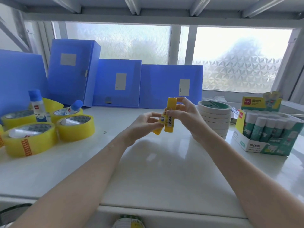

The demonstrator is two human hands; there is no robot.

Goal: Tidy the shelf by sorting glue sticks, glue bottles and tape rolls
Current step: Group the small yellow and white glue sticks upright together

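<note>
Above the middle of the white shelf (164, 170), my right hand (185, 116) grips an upright yellow glue stick (170, 119). My left hand (143, 125) holds a second yellow glue stick (158, 129), tilted against the first. At the left lie several yellow tape rolls (75, 127). Glue bottles with blue caps (37, 106) stand or lie among and inside them. A stack of white tape rolls (213, 117) stands right of my hands. At the far right is an open box of green-and-white glue sticks (269, 130).
Blue file boxes (118, 83) line the back of the shelf before a frosted window. A shelf beam runs overhead. The shelf's front edge (164, 209) is near me, with something green and yellow (128, 221) partly visible below it.
</note>
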